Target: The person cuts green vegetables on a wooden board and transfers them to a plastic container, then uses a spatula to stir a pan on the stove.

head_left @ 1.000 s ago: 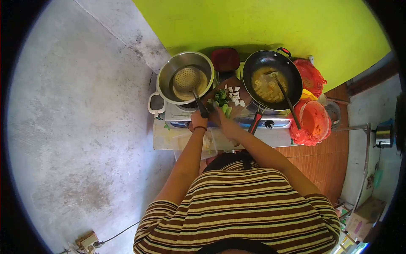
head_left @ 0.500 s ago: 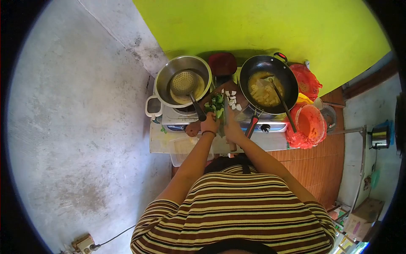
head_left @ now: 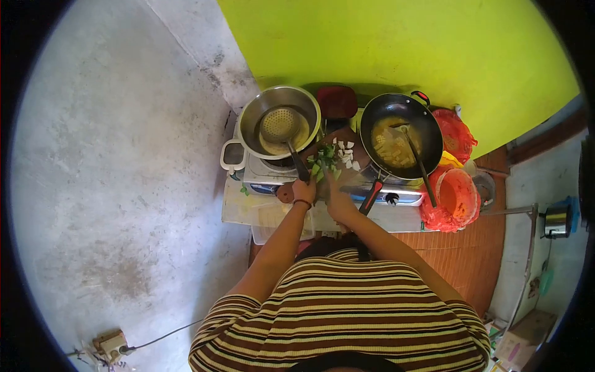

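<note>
My left hand (head_left: 304, 190) is closed at the near-left edge of the wooden cutting board (head_left: 361, 159), its fingertips pressed on chopped leafy greens (head_left: 322, 161). My right hand (head_left: 336, 203) grips a knife (head_left: 326, 173), its blade beside the greens and partly hard to make out. White chopped pieces (head_left: 347, 154) lie on the board just right of the greens. Left of the board, a perforated skimmer (head_left: 280, 125) rests in a steel pot (head_left: 247, 134), its black handle reaching down close to my left hand.
A wok (head_left: 434, 139) with yellowish food and a spatula (head_left: 416, 156) sits on the stove (head_left: 409, 196) at right. Its handle (head_left: 371, 197) points toward me. Red bag-lined containers (head_left: 457, 191) stand farther right. A clear plastic box (head_left: 265, 234) lies at the table's front-left.
The view has shifted, so the stove appears slightly lower and to the right. The knife blade has tilted left over the greens, and my right hand has turned with it.
</note>
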Tool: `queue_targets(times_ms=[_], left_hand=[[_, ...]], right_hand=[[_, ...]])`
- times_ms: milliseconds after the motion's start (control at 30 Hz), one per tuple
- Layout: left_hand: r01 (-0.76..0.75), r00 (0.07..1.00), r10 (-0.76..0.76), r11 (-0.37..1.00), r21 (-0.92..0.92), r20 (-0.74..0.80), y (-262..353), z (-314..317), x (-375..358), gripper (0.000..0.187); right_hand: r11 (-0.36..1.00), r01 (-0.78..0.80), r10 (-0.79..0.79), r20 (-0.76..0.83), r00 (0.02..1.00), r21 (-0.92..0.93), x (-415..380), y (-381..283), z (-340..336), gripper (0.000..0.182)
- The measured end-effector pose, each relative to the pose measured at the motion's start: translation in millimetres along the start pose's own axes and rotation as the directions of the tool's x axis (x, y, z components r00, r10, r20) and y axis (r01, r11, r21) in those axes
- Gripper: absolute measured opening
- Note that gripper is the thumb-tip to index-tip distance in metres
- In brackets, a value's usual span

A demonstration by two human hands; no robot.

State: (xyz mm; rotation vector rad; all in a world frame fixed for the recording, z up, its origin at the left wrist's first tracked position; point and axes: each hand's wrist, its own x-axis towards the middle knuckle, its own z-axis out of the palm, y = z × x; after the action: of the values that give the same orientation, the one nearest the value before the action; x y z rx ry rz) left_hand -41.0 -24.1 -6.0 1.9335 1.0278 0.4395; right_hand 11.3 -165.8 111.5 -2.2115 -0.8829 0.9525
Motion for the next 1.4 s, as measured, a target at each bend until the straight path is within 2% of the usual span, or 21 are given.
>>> queue_targets(times_ms=[67,167,200,267,367,467,567,700,767,800,867,967,1067,1167,1267,1367,1400], left_hand=[[0.058,0.998,-0.057,0.997,-0.048,0.009,-9.5,-1.2,2.2,0.022],[0.075,0.997,-0.076,0.996,0.044,0.027,5.7,-15.7,-2.8,0.023],[0.096,0.995,-0.096,0.995,-0.006,0.002,-3.6,-11.8,0.8,0.023],[0.133,0.989,-0.138,0.986,-0.105,-0.044,-31.9,2.1,10.9,0.022],[0.168,0.981,-0.180,0.976,-0.139,-0.078,-30.4,0.9,10.1,0.025],[0.238,0.968,-0.242,0.969,-0.073,-0.063,-1.6,-4.7,0.4,0.032],[-0.023,0.992,0.024,1.000,0.014,-0.126,-6.5,2.4,-4.2,0.033],[0.026,0.994,-0.001,0.975,0.219,-0.113,2.0,0.3,-4.7,0.030],[0.042,0.995,-0.010,0.941,0.337,-0.098,-1.4,0.0,-4.4,0.029],[0.041,0.993,0.000,0.942,0.332,-0.122,-9.2,2.0,-3.9,0.029],[0.034,0.986,0.021,0.946,0.322,-0.166,-27.0,7.8,-1.2,0.029],[0.161,0.977,-0.166,0.986,-0.050,-0.134,-12.1,1.7,-7.4,0.030],[0.071,0.996,-0.068,0.997,0.038,-0.061,35.2,-16.2,-19.1,0.032],[-0.049,0.990,0.059,0.995,0.085,-0.128,26.8,1.6,-5.3,0.028],[-0.052,0.996,0.068,0.969,0.240,-0.060,37.6,5.4,1.4,0.027],[0.063,0.997,-0.072,0.957,0.284,0.023,55.5,1.3,4.6,0.028],[0.049,0.998,-0.055,0.961,0.274,0.013,52.6,2.7,6.3,0.029]], right_hand=[[0.994,-0.007,0.014,0.058,0.998,-0.111,-4.0,-2.7,-3.3,0.080],[0.959,0.028,0.000,0.096,0.995,-0.282,-2.9,5.9,2.8,0.079],[0.940,0.048,-0.014,0.103,0.995,-0.337,-0.4,8.2,5.5,0.079],[0.944,0.059,-0.004,0.166,0.986,-0.326,1.6,5.5,3.5,0.079],[0.945,0.065,0.008,0.221,0.975,-0.321,3.0,5.7,0.9,0.079],[0.942,0.051,0.024,0.220,0.975,-0.333,1.7,4.7,-10.5,0.080],[0.942,0.004,0.085,0.249,0.965,-0.335,3.8,1.2,-20.1,0.081],[0.958,0.003,0.080,0.279,0.957,-0.287,5.3,-0.7,-26.3,0.082],[0.951,0.076,-0.009,0.221,0.975,-0.298,12.4,13.2,-17.7,0.083],[0.946,0.111,-0.053,0.192,0.980,-0.305,15.1,18.5,-14.6,0.083],[0.952,0.092,-0.032,0.204,0.978,-0.290,14.1,13.4,-19.3,0.083],[0.967,0.071,-0.020,0.202,0.979,-0.244,11.4,7.4,-26.3,0.081],[0.983,0.057,-0.023,0.191,0.981,-0.174,15.0,10.9,-31.2,0.083],[0.986,0.046,-0.018,0.175,0.984,-0.157,12.2,6.3,-43.2,0.084],[0.995,0.006,0.014,0.196,0.981,-0.103,5.8,6.2,-51.7,0.082],[0.996,-0.015,0.028,0.157,0.987,-0.085,7.3,13.4,-50.1,0.077],[0.996,-0.017,0.029,0.133,0.991,-0.088,8.2,13.9,-49.2,0.076]])
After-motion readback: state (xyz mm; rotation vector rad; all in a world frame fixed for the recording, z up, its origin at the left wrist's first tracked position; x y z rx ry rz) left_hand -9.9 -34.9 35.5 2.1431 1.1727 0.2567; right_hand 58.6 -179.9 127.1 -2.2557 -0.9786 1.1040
